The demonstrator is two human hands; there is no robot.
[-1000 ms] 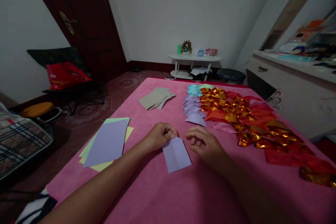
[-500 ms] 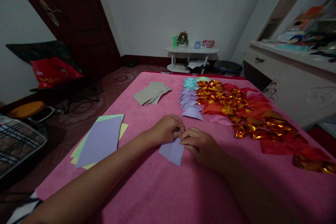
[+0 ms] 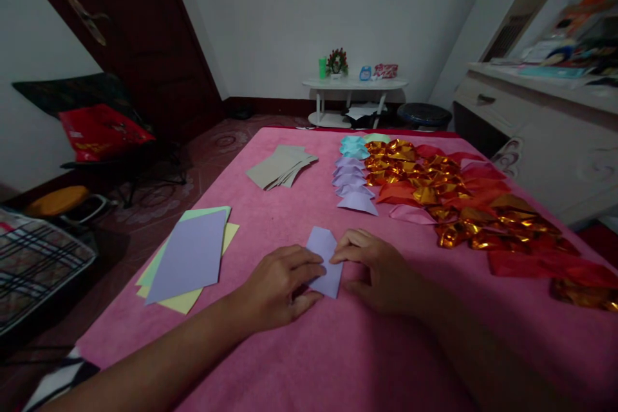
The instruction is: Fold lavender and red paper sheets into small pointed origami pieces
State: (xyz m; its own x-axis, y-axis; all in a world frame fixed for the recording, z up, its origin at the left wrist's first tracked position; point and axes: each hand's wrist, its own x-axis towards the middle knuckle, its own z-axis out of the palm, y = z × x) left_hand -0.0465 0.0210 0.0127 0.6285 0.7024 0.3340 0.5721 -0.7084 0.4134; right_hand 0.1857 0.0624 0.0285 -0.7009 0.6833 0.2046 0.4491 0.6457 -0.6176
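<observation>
On the pink-covered table (image 3: 290,367), I record two hands with one folded lilac paper (image 3: 321,241) between them. It lies right of the left hand (image 3: 284,286) and left of the right hand (image 3: 379,270); its long axis runs away from the body, far end leaning slightly left. Both hands touch it, so neither is nearer. Left fingers are extended, unclenched, resting over its left side. Right fingers are bent against its right edge; whether they pinch or merely press, I cannot tell.

Count, larger items first: three sheets show at left, one lilac sheet (image 3: 190,254), one green sheet (image 3: 151,271), one yellow sheet (image 3: 183,302). Beyond lies one fan of grey sheets (image 3: 273,167), layers uncountable. At right: gold foil pieces (image 3: 449,236) and red pieces (image 3: 526,265), overlapping, uncountable; lilac folded pieces (image 3: 357,204), about four.
</observation>
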